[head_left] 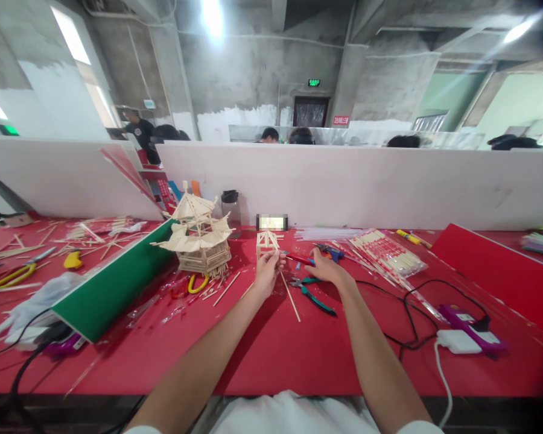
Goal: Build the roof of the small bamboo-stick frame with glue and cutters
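My left hand (pixel 268 272) is closed in a pinch on a thin wooden stick (pixel 291 298), whose long end slants down toward me. Just behind that hand stands a small open frame of wooden sticks (pixel 266 241). My right hand (pixel 328 266) grips a tool with red and blue handles (pixel 301 259); its tip points at the left fingers, and its exact kind is unclear. Below the right hand lie teal-and-black pliers (pixel 315 296), partly spread. A blue glue gun (pixel 333 252) rests behind the same hand.
A tiered pagoda model (pixel 203 241) made of sticks stands left, beside a green board (pixel 122 280). Yellow-handled scissors (pixel 198 283) and loose sticks lie near it. Packaged sticks (pixel 389 253), black cable (pixel 407 313) and a purple power strip (pixel 473 328) are right. A white partition (pixel 357 184) runs behind.
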### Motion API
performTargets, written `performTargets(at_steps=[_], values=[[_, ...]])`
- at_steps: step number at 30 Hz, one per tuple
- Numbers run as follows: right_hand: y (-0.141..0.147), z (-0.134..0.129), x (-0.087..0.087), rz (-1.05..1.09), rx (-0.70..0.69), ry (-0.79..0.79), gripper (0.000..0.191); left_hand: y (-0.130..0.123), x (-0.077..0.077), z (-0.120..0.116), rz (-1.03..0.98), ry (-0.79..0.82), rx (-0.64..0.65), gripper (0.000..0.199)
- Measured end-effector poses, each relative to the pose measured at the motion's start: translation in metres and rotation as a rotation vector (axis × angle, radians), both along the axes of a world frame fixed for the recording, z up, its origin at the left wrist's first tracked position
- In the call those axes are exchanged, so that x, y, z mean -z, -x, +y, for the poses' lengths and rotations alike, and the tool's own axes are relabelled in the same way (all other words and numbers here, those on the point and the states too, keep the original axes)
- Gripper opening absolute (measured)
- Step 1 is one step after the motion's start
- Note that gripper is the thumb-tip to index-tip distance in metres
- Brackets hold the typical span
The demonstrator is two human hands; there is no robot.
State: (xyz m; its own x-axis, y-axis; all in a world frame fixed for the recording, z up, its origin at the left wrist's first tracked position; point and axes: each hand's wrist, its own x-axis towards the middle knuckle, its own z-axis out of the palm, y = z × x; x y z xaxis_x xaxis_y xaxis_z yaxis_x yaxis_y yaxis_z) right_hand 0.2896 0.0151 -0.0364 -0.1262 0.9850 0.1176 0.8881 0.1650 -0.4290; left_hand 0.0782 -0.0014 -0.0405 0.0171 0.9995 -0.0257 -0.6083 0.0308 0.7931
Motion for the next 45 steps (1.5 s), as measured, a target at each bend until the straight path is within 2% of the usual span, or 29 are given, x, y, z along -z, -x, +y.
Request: performTargets(at_steps=[3, 7, 11, 17, 23, 26, 32, 38, 45], values=[[0.001, 0.000, -0.007, -0.041, -0.014, 0.021, 0.035, 0.003, 0.000, 0.002, -0.008, 0.016, -0.003, 0.019], [0.004, 0.001, -0.011, -0.018, -0.003, -0.057, 0.029, 0.005, 0.001, 0.005, 0.001, 0.061, 0.005, 0.014], [0.003, 0.004, -0.007, 0.023, 0.004, -0.095, 0.027, 0.006, 0.001, 0.007, 0.014, 0.088, 0.015, 0.012], [0.000, 0.012, 0.002, 0.127, 0.013, -0.155, 0.035, 0.007, 0.000, 0.009, 0.033, 0.118, 0.022, 0.010], [-0.001, 0.026, 0.010, 0.186, -0.057, -0.342, 0.040, 0.007, 0.000, 0.008, 0.064, 0.149, 0.026, 0.014], [-0.002, 0.030, 0.012, 0.209, -0.039, -0.441, 0.044, 0.007, 0.000, 0.007, 0.074, 0.152, 0.030, 0.013], [-0.002, 0.029, 0.005, 0.287, -0.026, -0.527, 0.040, 0.007, -0.001, 0.007, 0.085, 0.155, 0.033, 0.013], [0.006, 0.016, -0.009, 0.579, -0.046, -0.477, 0.029, 0.008, -0.003, 0.008, 0.089, 0.157, 0.027, 0.013], [0.019, 0.007, -0.018, 0.991, -0.155, -0.270, 0.033, 0.008, -0.002, 0.011, 0.092, 0.163, 0.022, 0.013]])
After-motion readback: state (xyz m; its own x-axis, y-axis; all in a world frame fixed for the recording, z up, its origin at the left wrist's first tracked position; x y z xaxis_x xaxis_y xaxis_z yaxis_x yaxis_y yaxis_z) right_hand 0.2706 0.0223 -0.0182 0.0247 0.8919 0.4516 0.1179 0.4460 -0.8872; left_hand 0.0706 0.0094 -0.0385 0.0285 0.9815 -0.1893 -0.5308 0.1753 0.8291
